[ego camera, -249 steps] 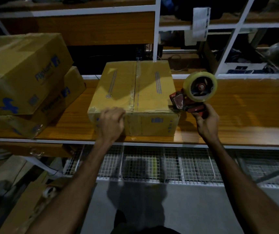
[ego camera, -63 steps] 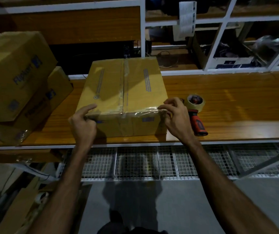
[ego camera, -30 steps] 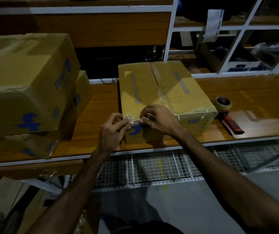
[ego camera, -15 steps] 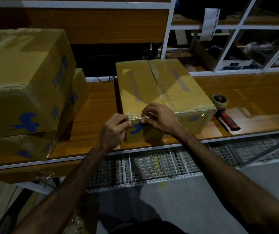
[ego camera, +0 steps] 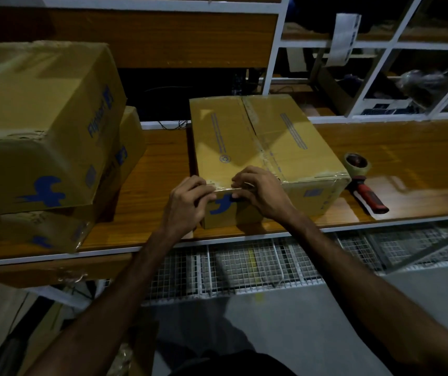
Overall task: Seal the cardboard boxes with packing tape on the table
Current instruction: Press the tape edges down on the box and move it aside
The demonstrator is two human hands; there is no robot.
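Pressing tape (ego camera: 224, 188) on box (ego camera: 261, 147) edge — left hand (ego camera: 187, 202), right hand (ego camera: 261, 192)

The stacked brown cardboard boxes (ego camera: 41, 126) on the left are cut off by the picture's left edge, and the lower one is mostly hidden beneath the upper. The hands cover part of the near top edge of the middle brown cardboard box (ego camera: 258, 142). Items on the dim white-framed shelves (ego camera: 407, 77) behind are too dark to identify.

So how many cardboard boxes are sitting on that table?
3. One box lies in the middle under both hands; two are stacked at the left, the top box on the bottom box. More may sit out of view.
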